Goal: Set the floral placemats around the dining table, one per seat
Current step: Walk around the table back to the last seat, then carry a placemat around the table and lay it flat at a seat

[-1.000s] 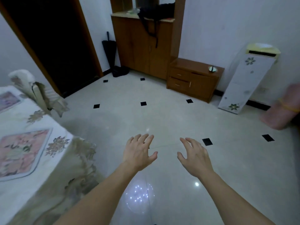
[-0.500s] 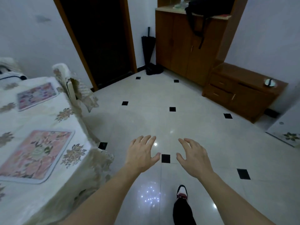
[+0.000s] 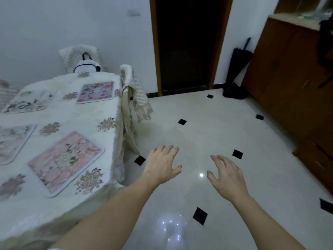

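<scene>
The dining table (image 3: 108, 112) stands at the left under a cream flowered cloth. Several floral placemats lie flat on it: a pink one (image 3: 65, 160) near the close corner, a purple-pink one (image 3: 96, 92) at the far right side, a pale one (image 3: 27, 103) at the far left, and another (image 3: 10, 143) cut off by the left edge. My left hand (image 3: 163, 164) and my right hand (image 3: 226, 175) hover over the floor to the right of the table, palms down, fingers spread, holding nothing.
A covered chair (image 3: 131, 98) is tucked at the table's right side, and another chair with a white bag (image 3: 86, 66) stands behind the far end. A dark doorway (image 3: 187, 44), a black umbrella (image 3: 237, 64) and a wooden cabinet (image 3: 292, 73) line the back and right. Glossy tiled floor (image 3: 207, 127) lies ahead.
The view has swung left, so more of the table and further placemats now show. Both hands stay open and empty in front of me.
</scene>
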`<state>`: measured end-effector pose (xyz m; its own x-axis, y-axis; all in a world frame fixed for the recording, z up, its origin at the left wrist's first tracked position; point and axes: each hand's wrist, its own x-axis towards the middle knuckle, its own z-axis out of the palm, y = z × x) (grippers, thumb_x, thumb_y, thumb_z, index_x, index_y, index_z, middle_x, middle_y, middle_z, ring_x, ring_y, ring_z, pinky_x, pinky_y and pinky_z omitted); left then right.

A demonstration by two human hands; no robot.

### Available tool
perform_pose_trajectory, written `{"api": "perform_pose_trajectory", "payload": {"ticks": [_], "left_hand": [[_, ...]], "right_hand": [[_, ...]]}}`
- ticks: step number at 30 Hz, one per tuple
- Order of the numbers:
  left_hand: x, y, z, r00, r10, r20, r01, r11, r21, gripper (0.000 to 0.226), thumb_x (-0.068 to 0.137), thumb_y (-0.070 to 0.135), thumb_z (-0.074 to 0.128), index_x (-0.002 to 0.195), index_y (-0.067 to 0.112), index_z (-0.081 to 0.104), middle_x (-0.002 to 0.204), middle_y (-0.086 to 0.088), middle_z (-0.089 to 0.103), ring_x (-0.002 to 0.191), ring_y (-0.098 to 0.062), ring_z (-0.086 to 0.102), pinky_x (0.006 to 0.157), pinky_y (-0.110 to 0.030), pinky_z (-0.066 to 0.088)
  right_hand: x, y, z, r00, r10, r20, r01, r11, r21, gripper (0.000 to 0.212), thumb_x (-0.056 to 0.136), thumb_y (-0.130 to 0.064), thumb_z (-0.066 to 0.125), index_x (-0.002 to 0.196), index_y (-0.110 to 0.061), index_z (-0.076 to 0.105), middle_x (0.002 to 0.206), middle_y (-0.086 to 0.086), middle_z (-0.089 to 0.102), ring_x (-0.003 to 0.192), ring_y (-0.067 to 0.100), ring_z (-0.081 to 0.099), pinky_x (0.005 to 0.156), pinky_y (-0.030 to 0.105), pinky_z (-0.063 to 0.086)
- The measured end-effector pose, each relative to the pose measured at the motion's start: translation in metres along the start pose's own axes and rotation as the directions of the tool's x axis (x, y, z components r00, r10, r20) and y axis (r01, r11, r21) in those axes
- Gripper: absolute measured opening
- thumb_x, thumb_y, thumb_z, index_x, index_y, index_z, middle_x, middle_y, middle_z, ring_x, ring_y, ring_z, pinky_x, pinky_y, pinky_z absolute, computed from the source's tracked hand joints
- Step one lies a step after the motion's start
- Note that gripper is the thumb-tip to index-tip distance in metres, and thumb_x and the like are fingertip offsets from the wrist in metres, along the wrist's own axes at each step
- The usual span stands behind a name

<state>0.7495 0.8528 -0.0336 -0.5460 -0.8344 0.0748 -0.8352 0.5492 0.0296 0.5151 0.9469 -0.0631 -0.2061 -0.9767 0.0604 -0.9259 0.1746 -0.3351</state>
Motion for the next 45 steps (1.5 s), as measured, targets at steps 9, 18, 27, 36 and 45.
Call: {"api": "perform_pose_trajectory", "payload": {"ticks": [9, 18, 27, 36, 45], "left_hand": [[0.019, -0.086, 0.004, 0.946, -0.321, -0.041, 0.321, 0.947, -0.011, 0.07, 0.081, 0.064, 0.037, 0.137, 0.024, 0.047, 0.136, 0.001, 0.056, 0.124, -0.025, 0.051, 0.103, -0.041, 0.041], [0.048, -0.21, 0.026, 0.857, -0.507, -0.087, 0.508, 0.861, -0.014, 0.068, 0.081, 0.058, 0.047, 0.139, 0.022, 0.047, 0.137, -0.001, 0.056, 0.124, -0.027, 0.05, 0.103, -0.045, 0.041], [0.046, -0.36, 0.042, 0.663, -0.738, -0.126, 0.733, 0.674, -0.092, 0.067, 0.08, 0.06, 0.047, 0.136, 0.023, 0.054, 0.132, -0.002, 0.063, 0.122, -0.03, 0.057, 0.098, -0.047, 0.048], [-0.043, -0.408, 0.071, 0.333, -0.942, -0.046, 0.936, 0.336, -0.105, 0.066, 0.084, 0.058, 0.045, 0.137, 0.02, 0.053, 0.137, -0.004, 0.06, 0.125, -0.028, 0.054, 0.103, -0.048, 0.046], [-0.108, -0.411, 0.09, -0.009, -0.999, -0.048, 0.995, -0.004, -0.102, 0.059, 0.077, 0.049, 0.059, 0.123, 0.012, 0.061, 0.117, -0.007, 0.068, 0.105, -0.03, 0.063, 0.084, -0.043, 0.053]], "right_hand": [[0.143, -0.076, 0.022, 0.946, -0.314, 0.08, 0.315, 0.949, 0.003, 0.058, 0.089, -0.043, 0.057, 0.142, -0.024, 0.046, 0.142, 0.003, 0.051, 0.133, 0.023, 0.044, 0.107, 0.042, 0.034], [0.253, -0.189, 0.09, 0.829, -0.53, 0.179, 0.533, 0.845, 0.033, 0.058, 0.088, -0.046, 0.056, 0.141, -0.025, 0.046, 0.139, 0.003, 0.052, 0.13, 0.023, 0.047, 0.107, 0.043, 0.035], [0.352, -0.342, 0.149, 0.674, -0.675, 0.3, 0.682, 0.725, 0.097, 0.059, 0.09, -0.044, 0.05, 0.145, -0.025, 0.041, 0.144, 0.0, 0.048, 0.131, 0.024, 0.043, 0.107, 0.044, 0.036], [0.367, -0.445, 0.227, 0.442, -0.805, 0.396, 0.798, 0.554, 0.235, 0.062, 0.085, -0.05, 0.045, 0.14, -0.022, 0.05, 0.14, 0.005, 0.052, 0.132, 0.027, 0.045, 0.106, 0.049, 0.038], [0.346, -0.496, 0.285, 0.313, -0.789, 0.528, 0.83, 0.498, 0.251, 0.054, 0.095, -0.042, 0.048, 0.144, -0.019, 0.041, 0.139, 0.008, 0.05, 0.124, 0.028, 0.048, 0.099, 0.044, 0.045]]}}
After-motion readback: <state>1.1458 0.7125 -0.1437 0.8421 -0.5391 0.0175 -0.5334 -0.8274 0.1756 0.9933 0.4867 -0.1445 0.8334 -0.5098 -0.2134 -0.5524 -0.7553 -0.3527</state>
